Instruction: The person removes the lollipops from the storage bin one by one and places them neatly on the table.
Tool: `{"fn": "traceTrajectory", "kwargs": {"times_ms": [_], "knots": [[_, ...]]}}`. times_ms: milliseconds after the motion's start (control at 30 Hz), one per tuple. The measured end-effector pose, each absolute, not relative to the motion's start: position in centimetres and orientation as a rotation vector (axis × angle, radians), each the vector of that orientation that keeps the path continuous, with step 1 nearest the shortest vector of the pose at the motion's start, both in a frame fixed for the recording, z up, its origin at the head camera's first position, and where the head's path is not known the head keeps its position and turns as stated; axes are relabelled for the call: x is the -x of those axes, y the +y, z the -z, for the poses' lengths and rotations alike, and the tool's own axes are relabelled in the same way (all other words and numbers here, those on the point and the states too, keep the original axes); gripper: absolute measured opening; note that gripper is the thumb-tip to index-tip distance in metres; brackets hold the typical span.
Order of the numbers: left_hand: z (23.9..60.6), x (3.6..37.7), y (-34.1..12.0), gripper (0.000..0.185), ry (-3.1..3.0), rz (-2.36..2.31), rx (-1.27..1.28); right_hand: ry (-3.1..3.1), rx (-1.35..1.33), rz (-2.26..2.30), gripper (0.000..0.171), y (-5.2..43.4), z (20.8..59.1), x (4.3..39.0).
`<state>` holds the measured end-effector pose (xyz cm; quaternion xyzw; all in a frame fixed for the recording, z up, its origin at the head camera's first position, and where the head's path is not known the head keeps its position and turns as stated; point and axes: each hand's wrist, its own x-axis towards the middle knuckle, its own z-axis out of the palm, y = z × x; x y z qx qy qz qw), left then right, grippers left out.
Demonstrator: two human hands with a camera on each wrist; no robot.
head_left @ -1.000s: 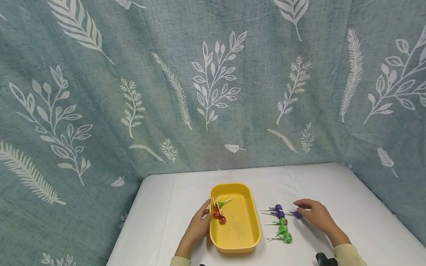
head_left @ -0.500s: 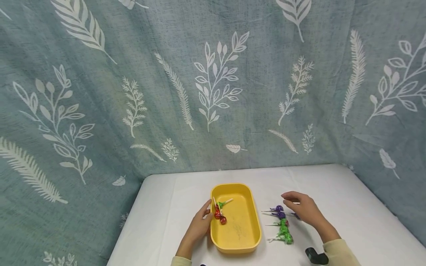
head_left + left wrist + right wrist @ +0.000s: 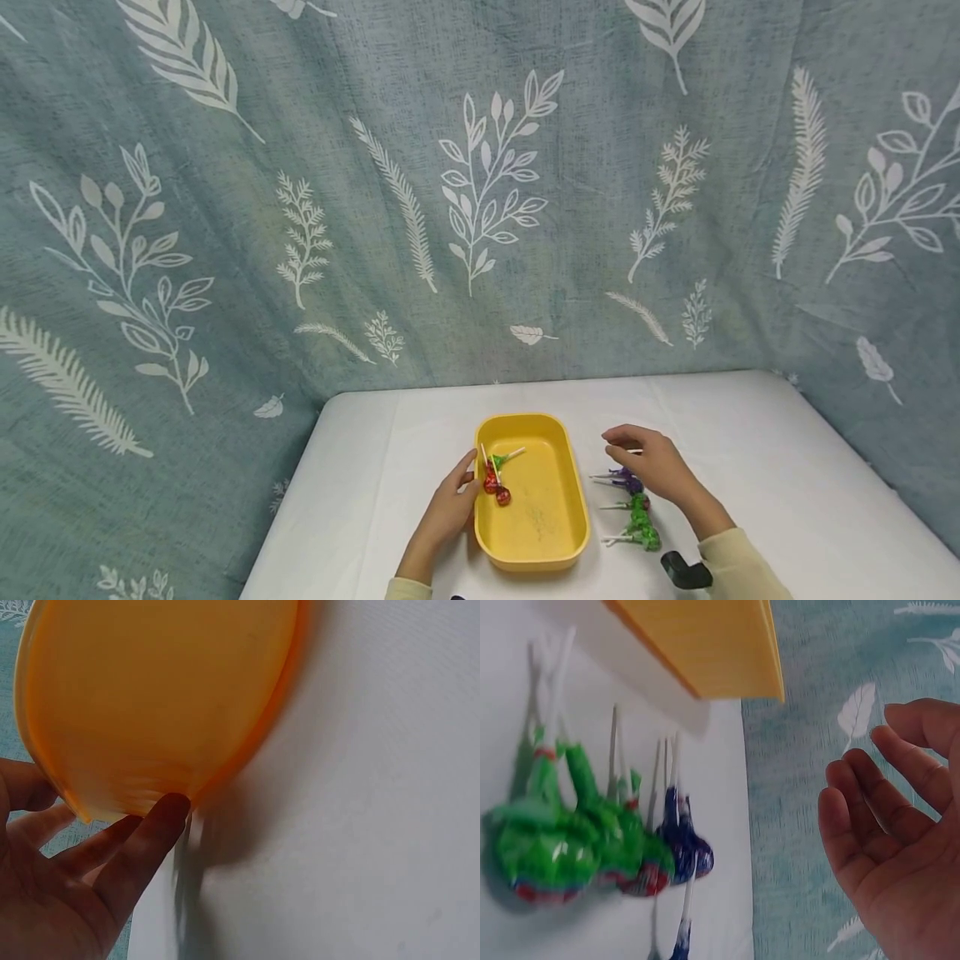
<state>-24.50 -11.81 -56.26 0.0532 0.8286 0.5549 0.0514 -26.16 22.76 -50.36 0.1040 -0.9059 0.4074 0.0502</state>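
Right hand slid toward the yellow tray, fingers loose, empty over the purple lollipops. I'd pinch sticks; they're light. Left hand steadies its rim.

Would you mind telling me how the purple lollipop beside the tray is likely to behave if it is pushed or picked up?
The purple lollipop looks small and probably light. Its thin white stick seems stiff enough to pinch. Its rounded, shiny-wrapped head may pivot or roll when nudged, perhaps bumping the green lollipops close beside it.

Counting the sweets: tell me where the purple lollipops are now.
In the head view, the purple lollipops lie on the white table, right of the yellow tray, just under the right hand, with the green lollipops nearer the person.
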Motion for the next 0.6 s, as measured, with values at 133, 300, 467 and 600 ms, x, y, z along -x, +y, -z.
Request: {"fn": "traceTrajectory", "kwargs": {"times_ms": [133,300,467,600], "knots": [[56.2,24.5,-11.8,0.054,2.520,-1.689,-0.160,-2.744,-0.357,-1.252,0.022,21.7,49.9,26.3],[56.0,24.5,-11.9,0.053,2.520,-1.695,-0.153,-2.741,-0.387,-1.270,0.021,20.1,49.3,26.6],[56.0,24.5,-11.9,0.054,2.516,-1.702,-0.174,-2.742,-0.412,-1.289,0.022,18.8,49.0,26.9],[56.0,24.4,-11.9,0.054,2.523,-1.697,-0.182,-2.749,-0.451,-1.296,0.020,18.0,49.1,27.1]]}}
